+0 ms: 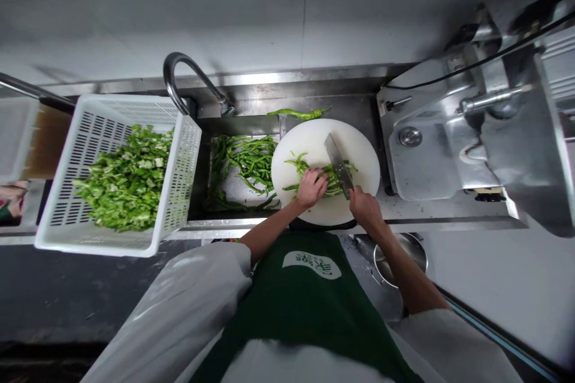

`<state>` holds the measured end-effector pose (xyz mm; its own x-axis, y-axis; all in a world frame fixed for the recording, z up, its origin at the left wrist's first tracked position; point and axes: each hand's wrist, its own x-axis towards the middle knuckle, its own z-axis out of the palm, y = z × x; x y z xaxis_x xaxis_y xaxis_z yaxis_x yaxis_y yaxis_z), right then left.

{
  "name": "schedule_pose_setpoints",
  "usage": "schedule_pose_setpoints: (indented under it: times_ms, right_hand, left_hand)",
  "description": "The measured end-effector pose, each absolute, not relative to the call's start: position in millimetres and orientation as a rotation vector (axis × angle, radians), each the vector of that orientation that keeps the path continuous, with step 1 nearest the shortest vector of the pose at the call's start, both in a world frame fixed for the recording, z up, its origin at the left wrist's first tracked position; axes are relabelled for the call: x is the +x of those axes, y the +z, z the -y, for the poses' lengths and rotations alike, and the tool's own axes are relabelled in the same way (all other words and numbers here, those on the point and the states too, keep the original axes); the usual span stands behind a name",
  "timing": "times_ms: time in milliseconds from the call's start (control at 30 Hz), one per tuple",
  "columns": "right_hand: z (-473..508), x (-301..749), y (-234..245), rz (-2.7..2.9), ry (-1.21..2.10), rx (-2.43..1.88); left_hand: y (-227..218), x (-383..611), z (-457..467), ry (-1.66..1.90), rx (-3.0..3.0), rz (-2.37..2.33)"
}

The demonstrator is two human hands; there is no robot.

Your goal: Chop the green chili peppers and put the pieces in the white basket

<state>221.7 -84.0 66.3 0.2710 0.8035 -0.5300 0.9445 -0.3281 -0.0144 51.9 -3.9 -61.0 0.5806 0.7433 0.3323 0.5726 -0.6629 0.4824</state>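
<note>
On a round white cutting board (305,134) lies a bunch of long green chili peppers (332,182). My left hand (312,187) rests on the bunch with its fingers curled, holding the peppers against the board. In my right hand (366,208) is the handle of a cleaver (338,161). Its broad blade slants up and to the left, across the right end of the peppers, just right of my left fingers. Whether the edge touches the board cannot be made out. A few pepper pieces show right of the blade.
Left of the board, a sink (233,125) holds many whole green peppers (254,158). A white basket (186,155) of cut peppers (130,185) stands beyond it, under a curved faucet (168,75). One pepper (300,114) lies behind the board. A metal slicing machine (426,161) stands right; a pot (406,254) sits below.
</note>
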Motion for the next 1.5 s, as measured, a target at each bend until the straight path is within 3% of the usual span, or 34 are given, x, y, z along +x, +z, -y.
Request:
schedule_pose_setpoints:
  times_ms: [200,500,667,800,1000,1200,1500]
  right_hand:
    - [129.6,205.8,93.5,-1.579,-0.707,2.185]
    - [69.4,180.9,54.7,-1.496,-0.808,2.284]
    - [79.3,180.2,82.1,-1.512,-0.685,2.31]
    - [102.9,168.8,98.5,-1.514,-0.718,2.289]
    - [96.9,148.7,64.1,-1.482,-0.808,2.294]
    - [77.9,144.8,37.9,-1.436,-0.798,2.379]
    - [86.8,157.3,78.8,-1.513,-0.73,2.399]
  left_hand:
    - [-61.7,40.3,-0.2,0.765,2.393,-1.13]
    - [-75.2,47.7,-6.0,0.571,2.454,-1.125]
    - [-56.5,34.3,-2.4,0.778,2.343,-1.165]
    - [-57.9,25.3,-6.3,0.745,2.334,-1.193]
    - [-78.6,31.9,-10.0,0.596,2.433,-1.204]
    - [-61.0,27.0,-24.4,0.687,2.415,-1.243]
    - [-61.4,-13.1,-52.8,0.501,2.387,-1.288]
